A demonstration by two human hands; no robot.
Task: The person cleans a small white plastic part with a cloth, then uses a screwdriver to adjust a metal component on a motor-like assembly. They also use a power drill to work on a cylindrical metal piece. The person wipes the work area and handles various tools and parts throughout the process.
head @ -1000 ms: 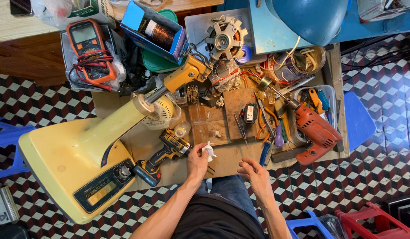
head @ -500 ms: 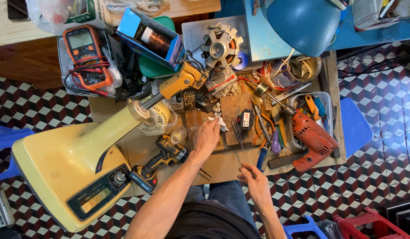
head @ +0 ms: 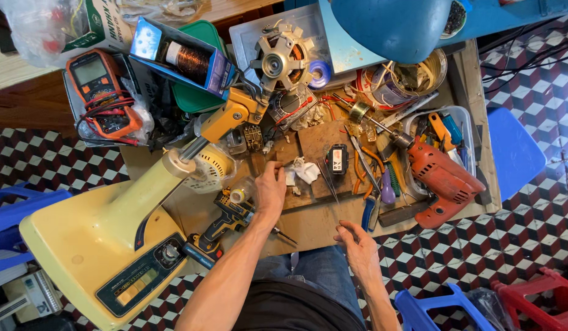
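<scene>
Currently: left hand on crumpled tissue, right hand idle

Left hand [head: 270,187] reaches across the cluttered wooden workbench [head: 308,224], fingers curled at a crumpled white tissue [head: 302,170] beside a small black relay [head: 337,159]; whether they pinch it cannot be told. Right hand [head: 357,245] rests at the bench's near edge, fingers loosely spread, holding nothing. A cream fan base [head: 106,245] lies left, a red drill [head: 443,181] right
</scene>
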